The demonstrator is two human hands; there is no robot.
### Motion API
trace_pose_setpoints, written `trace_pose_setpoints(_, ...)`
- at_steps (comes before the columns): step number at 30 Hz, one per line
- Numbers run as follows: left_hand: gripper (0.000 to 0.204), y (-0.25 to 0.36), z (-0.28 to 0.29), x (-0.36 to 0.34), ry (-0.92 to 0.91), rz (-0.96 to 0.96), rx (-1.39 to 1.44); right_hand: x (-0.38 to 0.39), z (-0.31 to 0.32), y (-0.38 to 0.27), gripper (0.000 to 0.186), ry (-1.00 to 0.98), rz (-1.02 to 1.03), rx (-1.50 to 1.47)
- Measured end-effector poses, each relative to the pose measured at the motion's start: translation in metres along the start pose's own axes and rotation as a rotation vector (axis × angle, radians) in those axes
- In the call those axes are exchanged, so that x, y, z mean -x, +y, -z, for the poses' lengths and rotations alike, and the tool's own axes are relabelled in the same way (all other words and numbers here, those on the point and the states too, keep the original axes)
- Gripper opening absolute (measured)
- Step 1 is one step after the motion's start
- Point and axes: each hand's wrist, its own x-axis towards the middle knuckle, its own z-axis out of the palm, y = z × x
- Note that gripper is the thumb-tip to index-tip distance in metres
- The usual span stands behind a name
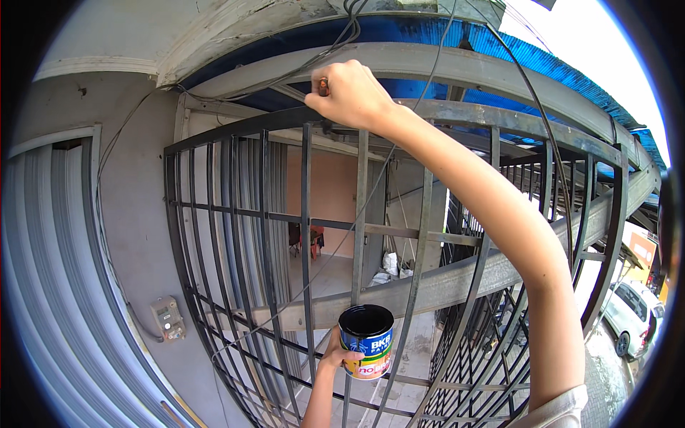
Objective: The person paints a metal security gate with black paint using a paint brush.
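My left hand [337,351] grips an open paint can [367,342] from its left side, thumb across the colourful label. Black paint shows inside the can, which is held roughly upright in front of the bars. Stretched up and forward, my right hand [351,93] is closed around a paintbrush [324,86]. Only the brush's reddish-brown handle end shows clearly; its bristles are mostly hidden by the hand. That fist is at the top rail of a metal grille [307,185]. Left of my right arm the bars look black, while several near the arm are greyer.
A grey beam [471,282] crosses behind the grille. Thin cables [432,78] hang across it. On the left are a meter box [168,319] on the wall and a corrugated shutter [53,235]. Blue roofing [528,57] lies above; a parked car [631,317] stands at right.
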Motion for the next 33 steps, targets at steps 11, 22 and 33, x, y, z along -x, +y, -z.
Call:
trace_pose_setpoints(11,0.084,-0.015,0.013,-0.007,-0.077,-0.026,0.002,-0.001,0.036,0.007,0.022,0.166,-0.079,0.013)
trace_pose_setpoints(22,0.082,-0.009,0.010,-0.005,-0.018,-0.024,0.022,-0.008,0.065,0.014,0.019,-0.040,-0.032,0.311)
trace_pose_setpoints(33,0.077,-0.018,0.011,-0.007,-0.054,-0.036,0.061,-0.001,0.068,0.012,0.017,0.009,-0.059,0.257)
